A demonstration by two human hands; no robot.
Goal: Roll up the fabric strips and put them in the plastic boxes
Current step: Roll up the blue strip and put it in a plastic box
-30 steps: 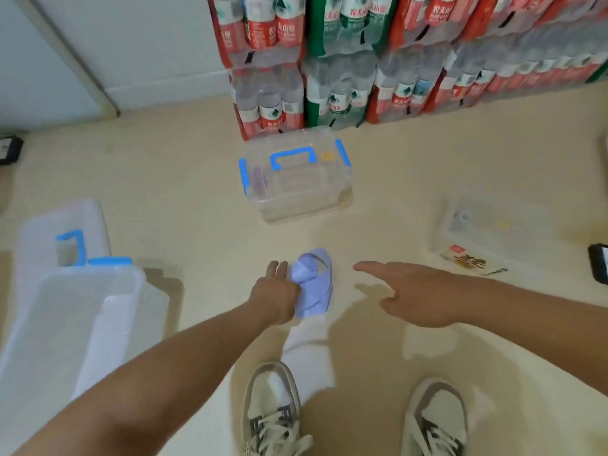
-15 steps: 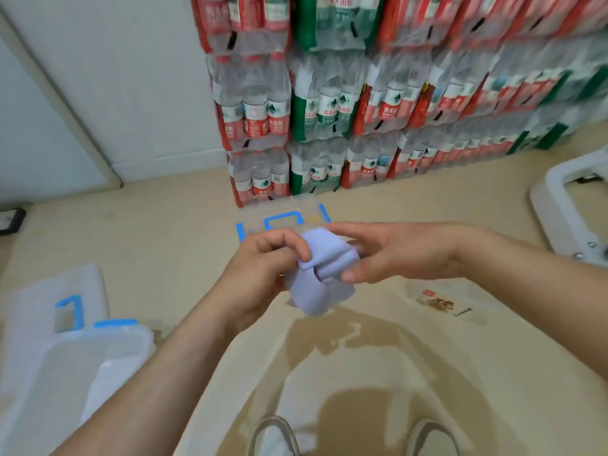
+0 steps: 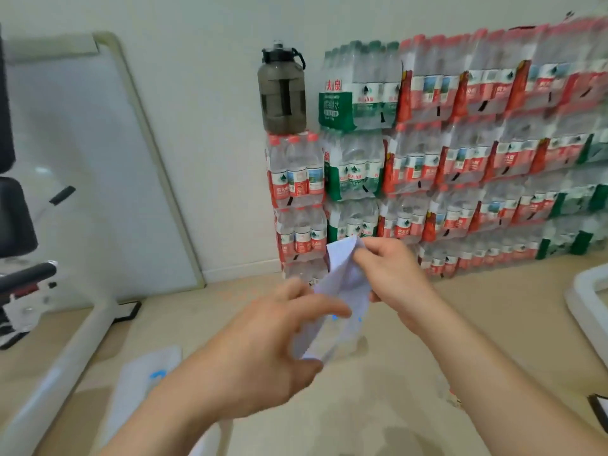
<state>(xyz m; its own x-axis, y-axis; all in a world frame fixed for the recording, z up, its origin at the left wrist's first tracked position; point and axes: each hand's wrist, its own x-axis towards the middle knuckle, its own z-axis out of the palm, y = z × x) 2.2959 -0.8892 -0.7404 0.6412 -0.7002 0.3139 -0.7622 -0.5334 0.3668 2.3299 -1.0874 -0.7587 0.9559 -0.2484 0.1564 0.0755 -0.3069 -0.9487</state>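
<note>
**Strip held in the air between both hands, in front of the water packs**

Much of this is soft with blur, so I take the fine detail carefully. The left hand (image 3: 263, 343) is smeared. I can see its fingers curled over the lower part of the fabric strip (image 3: 342, 274) with the thumb beneath, a closed grip on the cloth, but I cannot tell exactly where the pads meet. The right hand (image 3: 391, 274) is sharper. Its grip is pinched tight on the strip's upper end, and its fingers hide the cloth there.

The strip is pale lavender and hangs clear of the floor (image 3: 378, 406), in front of the foot of the stack of bottled-water packs (image 3: 460, 159). Its long axis runs on a slant. The top end points up toward the stack, and the bottom end points down and leftward, away from it, into the left hand. I cannot make out how many folds or turns it has.

Below the strip, nearer me than the stack, something clear with blue specks (image 3: 348, 343) shows dimly; it may be a plastic box, but I cannot say. Left of the stack's foot, a pale blurred box lid (image 3: 148, 373) lies on the floor, partly hidden by my left forearm. A dark jug (image 3: 281, 90) stands on the stack's left column. A whiteboard (image 3: 82, 159) leans further left of the stack.
</note>
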